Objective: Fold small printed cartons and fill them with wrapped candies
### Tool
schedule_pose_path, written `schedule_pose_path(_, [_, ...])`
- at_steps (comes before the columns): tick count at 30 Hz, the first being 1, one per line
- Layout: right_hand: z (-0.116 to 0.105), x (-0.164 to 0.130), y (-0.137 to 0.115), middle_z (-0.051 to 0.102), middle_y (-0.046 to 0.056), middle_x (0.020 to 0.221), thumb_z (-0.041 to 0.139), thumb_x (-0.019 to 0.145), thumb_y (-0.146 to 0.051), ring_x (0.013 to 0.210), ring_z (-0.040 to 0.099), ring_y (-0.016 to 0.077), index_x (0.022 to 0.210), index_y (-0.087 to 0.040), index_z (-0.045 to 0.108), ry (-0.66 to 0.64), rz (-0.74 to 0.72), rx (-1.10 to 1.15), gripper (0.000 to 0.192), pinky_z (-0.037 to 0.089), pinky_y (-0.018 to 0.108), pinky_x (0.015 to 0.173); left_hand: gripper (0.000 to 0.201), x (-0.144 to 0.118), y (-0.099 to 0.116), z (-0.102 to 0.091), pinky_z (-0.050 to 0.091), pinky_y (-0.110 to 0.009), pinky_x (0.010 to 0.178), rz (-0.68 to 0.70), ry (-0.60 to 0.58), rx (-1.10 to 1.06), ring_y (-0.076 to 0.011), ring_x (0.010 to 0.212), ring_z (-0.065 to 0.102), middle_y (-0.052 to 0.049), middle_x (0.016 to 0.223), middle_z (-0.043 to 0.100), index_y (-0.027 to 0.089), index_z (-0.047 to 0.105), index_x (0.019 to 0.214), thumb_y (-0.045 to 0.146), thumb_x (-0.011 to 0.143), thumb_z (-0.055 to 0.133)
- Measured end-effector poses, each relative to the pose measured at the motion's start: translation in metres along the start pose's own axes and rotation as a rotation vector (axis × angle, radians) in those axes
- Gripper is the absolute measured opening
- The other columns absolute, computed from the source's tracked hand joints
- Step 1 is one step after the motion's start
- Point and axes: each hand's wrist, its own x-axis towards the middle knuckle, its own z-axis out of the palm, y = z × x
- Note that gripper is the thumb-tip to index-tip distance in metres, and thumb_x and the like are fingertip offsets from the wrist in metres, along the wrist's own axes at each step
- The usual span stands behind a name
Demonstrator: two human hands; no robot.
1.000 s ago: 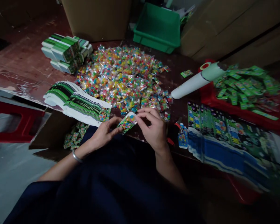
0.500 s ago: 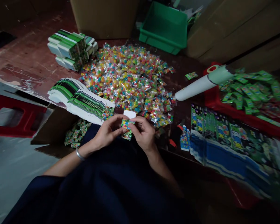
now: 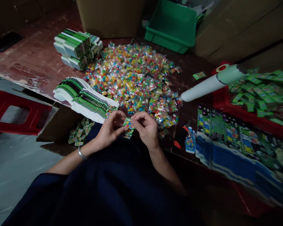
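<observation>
Both hands pinch one small carton [image 3: 128, 125] at the table edge: left hand [image 3: 110, 128] steadies, right hand [image 3: 146, 128] presses the flap. I'd say closing is underway; tucking it needs a firm push.

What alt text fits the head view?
Both hands, left hand and right hand, pinch a small green printed box at a table edge, before a heap of candy packets, with flat cartons at left.
</observation>
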Motion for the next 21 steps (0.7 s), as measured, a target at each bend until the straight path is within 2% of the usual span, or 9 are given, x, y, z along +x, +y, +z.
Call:
schedule_pose_path(3, [-0.006,0.008,-0.002,0.074,0.001,0.085,0.086,0.081,-0.045,0.077,0.072,0.0161,0.089,-0.022,0.070,-0.050,0.131,0.015,0.029,0.060,0.028,0.070,0.037,-0.002,-0.002,-0.004,0.060,-0.031,0.090,0.071,-0.013,0.149,-0.0188,0.104,0.067,-0.006,0.113,0.065,0.022,0.055,0.121,0.026,0.091,0.075])
schedule_pose_path(9, [-0.011,0.015,0.003,0.075,0.001,0.080,0.084,0.081,-0.042,0.073,0.069,0.0149,0.076,-0.020,0.070,-0.069,0.161,0.007,0.026,0.058,0.028,0.068,0.047,-0.004,0.006,-0.009,0.061,-0.040,0.095,0.039,-0.097,0.247,-0.0248,0.109,0.070,-0.010,0.120,0.071,0.021,0.059,0.137,0.022,0.093,0.072])
schedule_pose_path(13, [-0.004,0.011,-0.002,0.075,0.001,0.080,0.079,0.086,-0.036,0.074,0.069,0.0159,0.072,-0.021,0.069,-0.015,0.066,-0.075,0.022,0.058,0.030,0.070,0.046,-0.004,0.008,-0.010,0.060,-0.040,0.095,0.012,-0.111,0.157,-0.0256,0.110,0.069,-0.012,0.123,0.072,0.020,0.063,0.136,0.026,0.092,0.073])
schedule_pose_path(16, [0.002,0.002,-0.009,0.077,0.003,0.085,0.070,0.095,-0.034,0.083,0.072,0.0186,0.070,-0.023,0.068,0.038,-0.063,-0.192,0.027,0.060,0.035,0.080,0.038,-0.004,0.004,-0.011,0.061,-0.034,0.082,-0.046,-0.072,0.041,-0.0203,0.093,0.069,-0.010,0.116,0.072,0.018,0.069,0.124,0.030,0.089,0.078])
schedule_pose_path(19, [0.005,-0.007,-0.011,0.081,0.005,0.101,0.062,0.102,-0.034,0.097,0.076,0.0212,0.085,-0.024,0.076,-0.002,-0.122,-0.232,0.024,0.062,0.039,0.091,0.033,-0.003,0.003,-0.019,0.058,-0.027,0.071,-0.080,-0.050,0.003,-0.0151,0.082,0.065,-0.008,0.107,0.070,0.017,0.069,0.114,0.030,0.086,0.081])
schedule_pose_path(21, [0.005,-0.012,-0.006,0.080,0.007,0.116,0.058,0.104,-0.034,0.108,0.076,0.0224,0.102,-0.025,0.079,-0.103,-0.136,-0.234,0.023,0.062,0.040,0.096,0.032,-0.002,0.010,-0.036,0.055,-0.025,0.068,-0.090,-0.122,0.072,-0.0135,0.078,0.064,-0.008,0.109,0.070,0.018,0.069,0.114,0.028,0.086,0.079])
